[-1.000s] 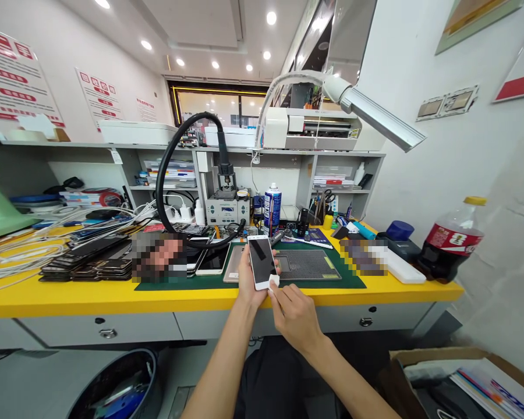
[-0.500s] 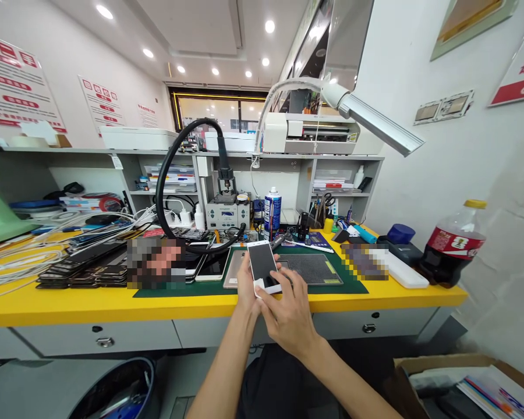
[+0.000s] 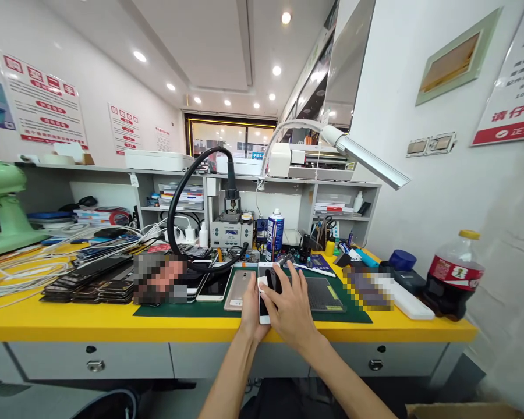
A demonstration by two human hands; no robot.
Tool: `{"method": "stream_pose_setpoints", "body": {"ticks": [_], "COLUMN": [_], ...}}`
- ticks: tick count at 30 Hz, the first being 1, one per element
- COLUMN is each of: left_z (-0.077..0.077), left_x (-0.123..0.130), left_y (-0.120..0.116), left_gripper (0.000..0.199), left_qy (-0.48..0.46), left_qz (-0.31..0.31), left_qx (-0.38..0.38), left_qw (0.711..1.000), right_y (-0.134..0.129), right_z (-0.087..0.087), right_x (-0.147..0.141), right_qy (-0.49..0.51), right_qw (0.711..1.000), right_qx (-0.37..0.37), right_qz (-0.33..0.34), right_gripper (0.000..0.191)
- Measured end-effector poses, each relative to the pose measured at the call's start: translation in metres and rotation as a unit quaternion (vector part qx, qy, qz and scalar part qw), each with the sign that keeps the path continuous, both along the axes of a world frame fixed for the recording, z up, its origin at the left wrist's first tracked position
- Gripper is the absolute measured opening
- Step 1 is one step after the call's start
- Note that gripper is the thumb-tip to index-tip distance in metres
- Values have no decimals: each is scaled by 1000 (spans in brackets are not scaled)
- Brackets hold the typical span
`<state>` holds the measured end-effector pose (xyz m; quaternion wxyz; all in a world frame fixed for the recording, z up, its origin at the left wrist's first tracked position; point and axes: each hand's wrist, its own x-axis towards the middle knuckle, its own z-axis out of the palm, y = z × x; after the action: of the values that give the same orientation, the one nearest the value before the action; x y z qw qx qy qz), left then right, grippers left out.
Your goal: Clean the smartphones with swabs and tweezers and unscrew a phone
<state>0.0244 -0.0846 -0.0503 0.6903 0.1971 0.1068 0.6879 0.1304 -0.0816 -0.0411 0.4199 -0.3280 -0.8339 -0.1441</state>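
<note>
A white-framed phone with a dark screen (image 3: 264,313) is held upright over the front edge of the green mat (image 3: 183,311). My left hand (image 3: 250,308) is wrapped round its left side and back. Over the screen, my right hand (image 3: 290,305) has its fingers spread and bent, with the thumb near a small white piece on the phone's left edge. Whether the right fingers pinch that piece is too small to tell. Behind my left hand lies a gold phone back (image 3: 236,289); a perforated grey plate (image 3: 325,295) is to the right.
Stacked dark phones (image 3: 87,279) and white cables (image 3: 35,273) fill the left. A black hose (image 3: 171,215) arcs over the bench. A blue spray can (image 3: 275,235) stands behind my hands, a cola bottle (image 3: 454,276) at the right.
The view has tilted up, so the bench sits lower in it. My right hand has moved up over the screen, and the phone is now turned more upright.
</note>
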Motion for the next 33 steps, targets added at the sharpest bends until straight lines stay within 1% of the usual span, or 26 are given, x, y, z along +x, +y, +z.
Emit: {"method": "stream_pose_setpoints", "body": {"ticks": [7,10,14,19,23,26,30,33], "left_z": [2,2,4,7,8,8,10,12], "left_x": [3,3,3,4,5,5,6,6], "left_y": [0,0,-2,-4,-3,-3,-4,-5], "left_gripper": [52,53,54,51,48,48,46,46], "left_qy": [17,19,23,31,46,58,63,60], "left_qz": [11,9,22,22,46,39,33,32], "left_qx": [-31,-44,-61,-78,-75,-72,-71,-75], "left_qw": [999,999,998,996,995,995,995,995], "right_y": [27,30,30,36,42,44,43,43], "right_z": [20,23,23,21,22,22,22,24], "right_x": [-14,-18,-19,-7,7,15,21,24], "right_qy": [-1,-2,-2,-2,2,1,-2,-8], "right_qw": [1000,1000,999,999,998,997,997,997], "right_qx": [4,3,1,-11,-21,-23,-32,-34], "right_qz": [-24,-29,-32,-46,-66,-75,-77,-66], "right_gripper": [29,30,31,32,32,32,32,32]}}
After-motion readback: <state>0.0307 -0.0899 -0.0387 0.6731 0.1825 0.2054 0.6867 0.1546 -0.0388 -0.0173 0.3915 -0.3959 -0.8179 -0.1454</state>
